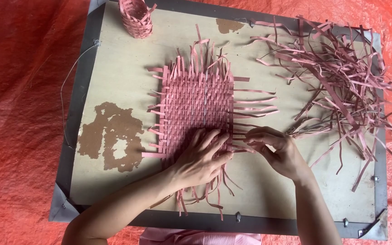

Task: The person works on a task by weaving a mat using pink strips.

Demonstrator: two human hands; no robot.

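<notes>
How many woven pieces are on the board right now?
2: a flat woven mat mid-board under the left hand, and a small woven basket at the far edge, partly cropped.

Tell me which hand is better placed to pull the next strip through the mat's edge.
Probably the right hand: its fingertips already pinch a strip at the woven mat edge. The left hand lies flat on the mat, pressing it down.

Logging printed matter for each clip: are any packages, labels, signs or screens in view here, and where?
None in view. Only a pink woven mat under both hands, a small woven basket at the board's far edge, and a pile of loose pink strips on the right.
</notes>
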